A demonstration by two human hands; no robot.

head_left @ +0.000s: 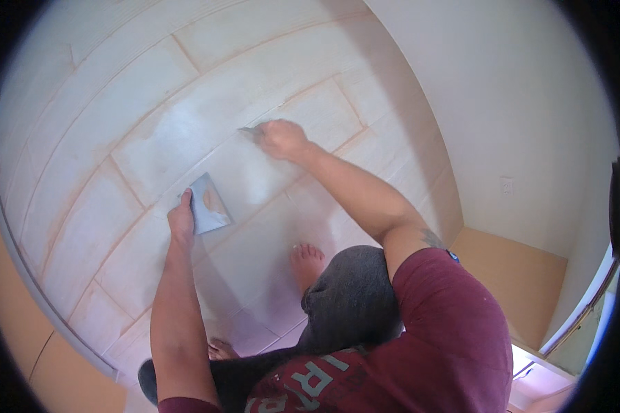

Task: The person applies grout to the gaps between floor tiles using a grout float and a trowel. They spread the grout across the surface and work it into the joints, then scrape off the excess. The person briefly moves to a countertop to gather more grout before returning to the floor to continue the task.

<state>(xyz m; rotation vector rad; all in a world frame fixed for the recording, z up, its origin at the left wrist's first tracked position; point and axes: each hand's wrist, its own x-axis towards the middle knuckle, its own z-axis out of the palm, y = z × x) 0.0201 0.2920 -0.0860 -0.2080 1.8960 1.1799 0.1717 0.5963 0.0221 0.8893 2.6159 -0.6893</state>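
My left hand (pixel 182 219) is closed on a square grey metal plate (pixel 211 206) with a tan smear on it, held over the pale tiled floor (pixel 145 124). Farther forward and to the right, my right hand (pixel 280 140) grips a small scraper (pixel 249 131), its thin tip at a joint between tiles. Tan residue lines many joints and streaks some tiles. My fingers partly hide the scraper's handle.
A white wall (pixel 496 103) with an outlet (pixel 506 184) rises at the right, above a tan surface (pixel 510 275). A grey strip edges the tiles at the left, beside another tan surface (pixel 21 303). My bare foot (pixel 308 265) rests below my hands; an opening shows at lower right.
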